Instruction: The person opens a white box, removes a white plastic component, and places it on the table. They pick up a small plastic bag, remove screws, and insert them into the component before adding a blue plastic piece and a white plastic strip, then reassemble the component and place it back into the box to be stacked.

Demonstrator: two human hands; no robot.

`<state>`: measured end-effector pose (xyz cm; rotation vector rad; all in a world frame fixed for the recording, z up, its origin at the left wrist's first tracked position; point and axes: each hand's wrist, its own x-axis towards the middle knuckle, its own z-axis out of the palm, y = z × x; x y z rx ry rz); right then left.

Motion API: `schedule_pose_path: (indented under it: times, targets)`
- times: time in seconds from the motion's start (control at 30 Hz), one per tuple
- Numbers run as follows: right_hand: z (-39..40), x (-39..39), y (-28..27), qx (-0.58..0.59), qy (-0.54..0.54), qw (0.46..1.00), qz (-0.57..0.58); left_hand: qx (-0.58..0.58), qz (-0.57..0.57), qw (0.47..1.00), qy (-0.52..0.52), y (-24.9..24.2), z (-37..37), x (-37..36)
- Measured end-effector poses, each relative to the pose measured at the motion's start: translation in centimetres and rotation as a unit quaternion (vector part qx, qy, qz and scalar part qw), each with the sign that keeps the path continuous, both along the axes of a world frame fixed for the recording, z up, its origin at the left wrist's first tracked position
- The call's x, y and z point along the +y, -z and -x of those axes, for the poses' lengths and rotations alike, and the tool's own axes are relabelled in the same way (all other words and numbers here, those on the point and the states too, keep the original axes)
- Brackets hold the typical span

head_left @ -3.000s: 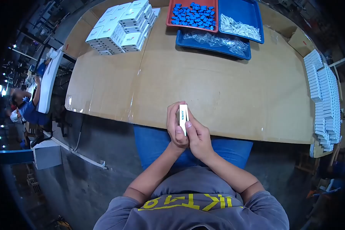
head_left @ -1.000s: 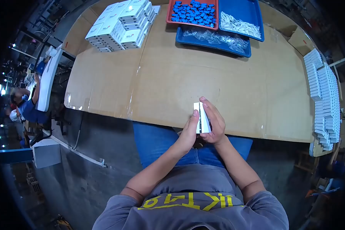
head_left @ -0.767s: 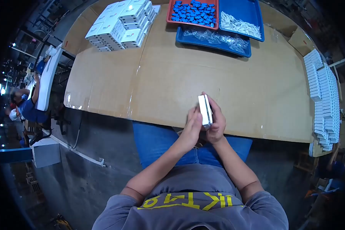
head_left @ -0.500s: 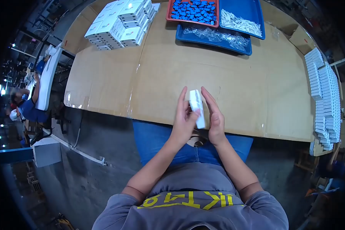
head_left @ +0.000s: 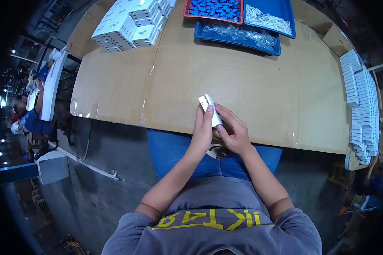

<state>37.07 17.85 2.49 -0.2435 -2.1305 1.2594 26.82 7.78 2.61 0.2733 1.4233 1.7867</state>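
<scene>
A small white box [head_left: 211, 114] is held between both hands above the near edge of the cardboard-covered table [head_left: 191, 85]. Its far end looks parted, with a dark gap between a flap or panel and the body, though the detail is small. My left hand [head_left: 203, 129] is closed on the box's left side, thumb lying along the upper face. From the right, my right hand [head_left: 235, 132] grips the lower right side, its thumb near the box's bottom end and its fingers partly behind the box.
White boxes [head_left: 123, 27] are stacked at the back left. A red tray [head_left: 185, 12] of blue pieces, a blue tray [head_left: 292, 21] of white pieces and a blue tray [head_left: 238, 42] of clear plastic stand at the back. White boxes [head_left: 364, 102] line the right edge. A person [head_left: 36, 121] sits far left.
My right hand has closed in from an open pose beside the box and now grips it. The box has tilted leftward, and a gap shows at its far end.
</scene>
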Motion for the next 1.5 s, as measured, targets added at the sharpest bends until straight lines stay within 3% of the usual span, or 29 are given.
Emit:
schedule_pose_path:
  times: [0.47, 0.77, 0.87, 0.97, 1.1, 1.2, 1.3, 1.33, 1.47, 1.5]
  targets:
    - [0.1, -0.9, 0.8, -0.002, 0.051, 0.99, -0.13, 0.025, 0.029, 0.999, -0.011, -1.0, -1.0, 0.0]
    - [0.0, -1.3, 0.8, -0.024, 0.045, 0.994, -0.101, 0.011, 0.028, 0.999, -0.031, -0.5, -1.1, 0.0]
    - [0.4, -1.0, -0.3, -0.033, 0.023, 0.999, -0.004, -0.03, 0.002, 0.999, -0.043, 0.8, 0.4, 0.0]
    - [0.3, -0.2, -0.1, -0.085, -0.023, 0.962, 0.26, -0.12, 0.022, 0.992, 0.032, -1.2, 2.2, -0.8]
    - [-0.2, 1.1, -0.1, -0.121, 0.013, 0.94, 0.319, -0.136, 0.064, 0.986, 0.078, -3.0, 2.8, -0.9]
    - [-0.6, 1.7, -1.0, -0.16, 0.018, 0.904, 0.395, 0.052, -0.02, 0.997, 0.057, -1.7, 1.9, -0.6]
    - [-0.6, 2.0, -3.1, -0.167, 0.006, 0.864, 0.474, 0.198, -0.059, 0.975, 0.083, -1.3, 1.8, -0.7]
    - [-0.6, 1.9, -3.9, -0.164, 0.002, 0.851, 0.499, 0.212, -0.052, 0.969, 0.117, -1.0, 2.3, -0.8]
    - [-0.6, 1.4, -4.6, -0.145, 0.007, 0.88, 0.452, 0.234, -0.076, 0.958, 0.148, -2.4, 1.7, -1.0]
    - [-0.6, 1.5, -4.0, -0.133, 0.004, 0.884, 0.447, 0.287, -0.065, 0.944, 0.148, -2.4, 1.8, -1.1]
